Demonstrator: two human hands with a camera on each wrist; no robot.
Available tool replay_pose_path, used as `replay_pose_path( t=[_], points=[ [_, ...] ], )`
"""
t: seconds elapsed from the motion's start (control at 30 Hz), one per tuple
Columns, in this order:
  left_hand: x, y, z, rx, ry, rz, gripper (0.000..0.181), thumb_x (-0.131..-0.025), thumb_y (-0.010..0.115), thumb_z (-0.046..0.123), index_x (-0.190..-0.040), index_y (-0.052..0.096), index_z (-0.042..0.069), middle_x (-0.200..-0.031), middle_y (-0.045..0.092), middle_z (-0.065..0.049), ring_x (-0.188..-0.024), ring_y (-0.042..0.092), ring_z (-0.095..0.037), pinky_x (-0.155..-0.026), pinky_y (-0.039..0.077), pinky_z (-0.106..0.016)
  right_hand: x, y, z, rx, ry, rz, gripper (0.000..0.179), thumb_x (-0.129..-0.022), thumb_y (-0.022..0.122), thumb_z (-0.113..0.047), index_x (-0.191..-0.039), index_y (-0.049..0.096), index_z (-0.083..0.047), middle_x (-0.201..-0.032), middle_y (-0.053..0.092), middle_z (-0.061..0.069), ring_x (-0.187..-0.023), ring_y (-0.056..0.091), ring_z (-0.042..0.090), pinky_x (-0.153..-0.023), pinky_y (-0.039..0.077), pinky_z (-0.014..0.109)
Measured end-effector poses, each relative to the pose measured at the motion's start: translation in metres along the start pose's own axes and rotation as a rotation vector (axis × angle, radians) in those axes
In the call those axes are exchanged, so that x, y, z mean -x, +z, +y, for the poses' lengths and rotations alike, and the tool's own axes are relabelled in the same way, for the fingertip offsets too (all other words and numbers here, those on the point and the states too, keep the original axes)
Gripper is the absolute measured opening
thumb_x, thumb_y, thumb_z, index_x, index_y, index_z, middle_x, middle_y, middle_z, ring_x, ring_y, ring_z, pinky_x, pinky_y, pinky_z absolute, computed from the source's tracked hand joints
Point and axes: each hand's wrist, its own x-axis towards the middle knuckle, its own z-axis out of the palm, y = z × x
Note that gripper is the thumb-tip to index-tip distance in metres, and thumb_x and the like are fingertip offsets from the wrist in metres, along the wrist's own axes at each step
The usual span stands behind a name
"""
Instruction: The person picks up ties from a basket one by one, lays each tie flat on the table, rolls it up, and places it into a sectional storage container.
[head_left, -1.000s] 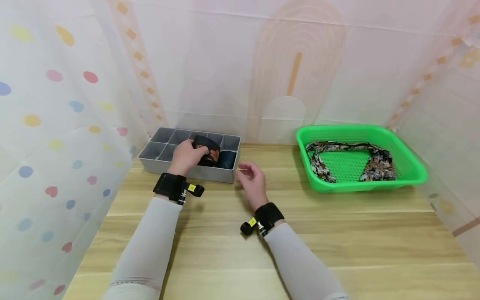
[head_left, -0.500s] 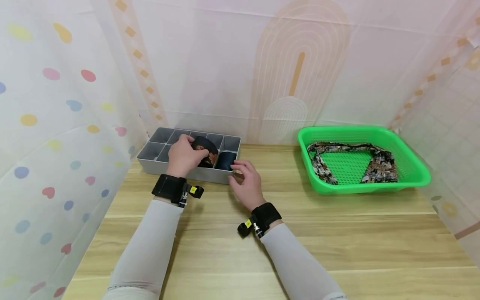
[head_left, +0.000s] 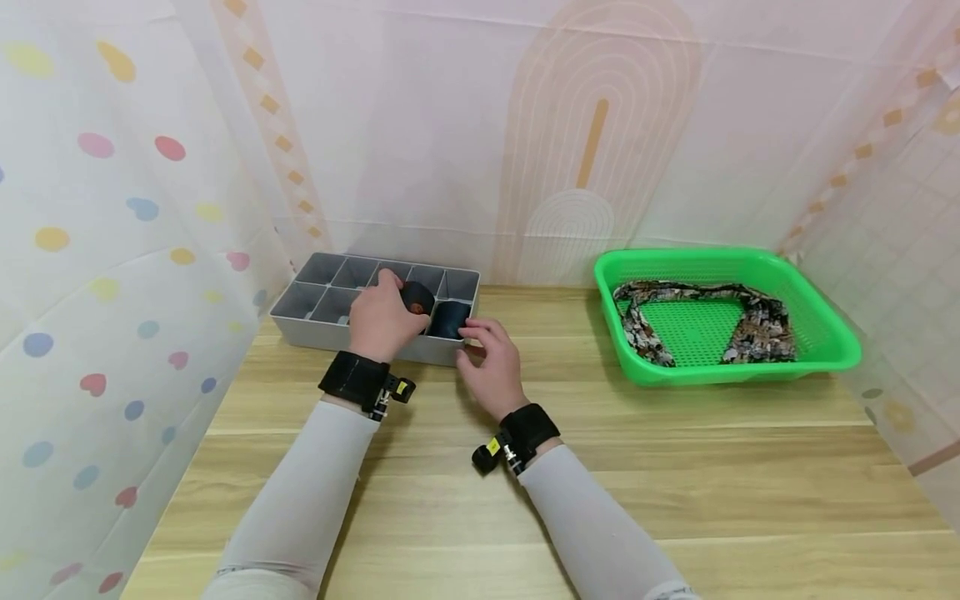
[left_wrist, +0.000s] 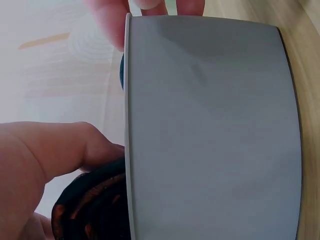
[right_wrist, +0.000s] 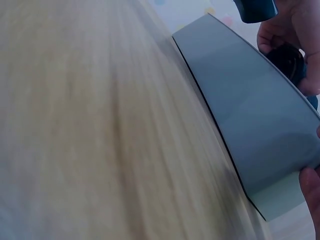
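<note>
My left hand (head_left: 381, 323) grips a rolled dark necktie (head_left: 417, 297) with an orange pattern, low in a front compartment of the grey divided box (head_left: 426, 353). In the left wrist view, the thumb lies along the coiled necktie (left_wrist: 90, 207) at the box rim. A navy roll (head_left: 450, 320) sits in the front right compartment, just right of that hand. My right hand (head_left: 492, 371) holds the box's front right corner, thumb at the front and fingers at the right rim. The underside of the patterned roll is hidden by the box wall.
A green plastic basket (head_left: 630, 371) stands at the right, with a long patterned fabric strip (head_left: 765, 333) lying in a bent loop inside. The box stands on the wooden table (head_left: 450, 517) near the back curtain (head_left: 435, 150). Spotted cloth (head_left: 112, 350) hangs at the left.
The patterned roll has gone lower into its compartment and turned, with the left hand shifting slightly right over it. My right hand has moved left onto the box's corner.
</note>
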Motion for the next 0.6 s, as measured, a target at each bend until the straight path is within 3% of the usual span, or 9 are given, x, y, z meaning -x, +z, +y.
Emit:
replay_pose_path(
  t=[0.23, 0.43, 0.6],
  points=[
    [0.002, -0.002, 0.003, -0.032, -0.004, -0.033, 0.060, -0.086, 0.082, 0.031, -0.128, 0.054, -0.001, -0.113, 0.072, -0.031, -0.103, 0.068, -0.049, -0.089, 0.055, -0.057, 0.000, 0.000, -0.001, -0.004, 0.006, 0.006, 0.027, -0.089, 0.071, 0.008, -0.117, 0.073, 0.006, -0.135, 0.063, 0.018, -0.125, 0.066, 0.030, -0.095, 0.061, 0.028],
    [0.001, -0.009, 0.004, -0.073, 0.034, -0.080, 0.056, -0.088, 0.078, 0.031, -0.127, 0.062, -0.006, -0.116, 0.069, -0.030, -0.109, 0.065, -0.047, -0.093, 0.054, -0.058, 0.000, 0.000, -0.002, -0.012, -0.008, 0.013, 0.028, -0.089, 0.071, 0.009, -0.116, 0.073, 0.006, -0.134, 0.063, 0.019, -0.124, 0.066, 0.031, -0.094, 0.060, 0.026],
    [0.002, -0.015, 0.006, -0.090, 0.048, -0.102, 0.042, -0.091, 0.076, 0.032, -0.115, 0.071, -0.001, -0.117, 0.075, -0.023, -0.105, 0.069, -0.042, -0.088, 0.056, -0.054, 0.000, 0.001, 0.000, -0.014, -0.014, 0.016, 0.028, -0.088, 0.071, 0.010, -0.116, 0.073, 0.007, -0.134, 0.063, 0.020, -0.124, 0.066, 0.031, -0.094, 0.060, 0.026]
  ],
)
